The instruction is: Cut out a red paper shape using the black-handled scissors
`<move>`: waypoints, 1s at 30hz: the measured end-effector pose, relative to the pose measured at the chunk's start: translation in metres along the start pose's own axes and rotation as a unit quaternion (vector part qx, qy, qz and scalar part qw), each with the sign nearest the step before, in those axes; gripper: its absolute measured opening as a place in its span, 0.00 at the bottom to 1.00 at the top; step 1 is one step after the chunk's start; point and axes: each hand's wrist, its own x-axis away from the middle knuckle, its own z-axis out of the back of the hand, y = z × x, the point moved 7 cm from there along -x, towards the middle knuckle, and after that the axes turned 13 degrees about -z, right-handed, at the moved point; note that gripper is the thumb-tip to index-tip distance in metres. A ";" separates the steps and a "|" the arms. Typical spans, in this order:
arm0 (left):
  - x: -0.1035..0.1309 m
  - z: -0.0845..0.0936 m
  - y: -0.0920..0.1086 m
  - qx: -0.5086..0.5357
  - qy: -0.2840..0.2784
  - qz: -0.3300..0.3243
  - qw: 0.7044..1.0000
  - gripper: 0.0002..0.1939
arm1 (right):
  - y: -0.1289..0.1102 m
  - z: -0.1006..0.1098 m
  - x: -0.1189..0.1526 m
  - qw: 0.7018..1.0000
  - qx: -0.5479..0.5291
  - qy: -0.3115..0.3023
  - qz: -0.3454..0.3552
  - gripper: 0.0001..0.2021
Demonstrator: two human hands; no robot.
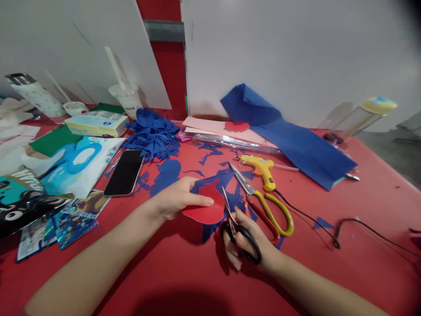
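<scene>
In the head view, my left hand pinches a red paper cutout together with a piece of blue paper behind it, thumb on top. My right hand has its fingers through the black handles of a small pair of scissors. The scissors' blades point up and lie at the right edge of the papers. Just right of them, larger scissors with red and yellow handles rest on the table. Blue scraps lie under and around both hands.
A yellow glue gun with a black cord lies beyond the hands. A long blue sheet leans at the back right. A pile of blue cutouts, a phone and a wipes pack are on the left.
</scene>
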 end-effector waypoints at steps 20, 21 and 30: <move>0.001 -0.001 -0.005 0.004 -0.026 0.013 1.000 0.08 | -0.001 -0.002 0.001 1.000 -0.006 -0.027 0.011 0.19; 0.001 -0.001 -0.005 0.002 -0.026 0.012 1.000 0.08 | -0.001 -0.002 0.001 1.000 -0.001 -0.027 0.011 0.19; 0.001 0.000 -0.004 -0.013 -0.027 0.013 0.999 0.08 | -0.003 -0.002 0.002 1.000 0.005 -0.026 0.002 0.19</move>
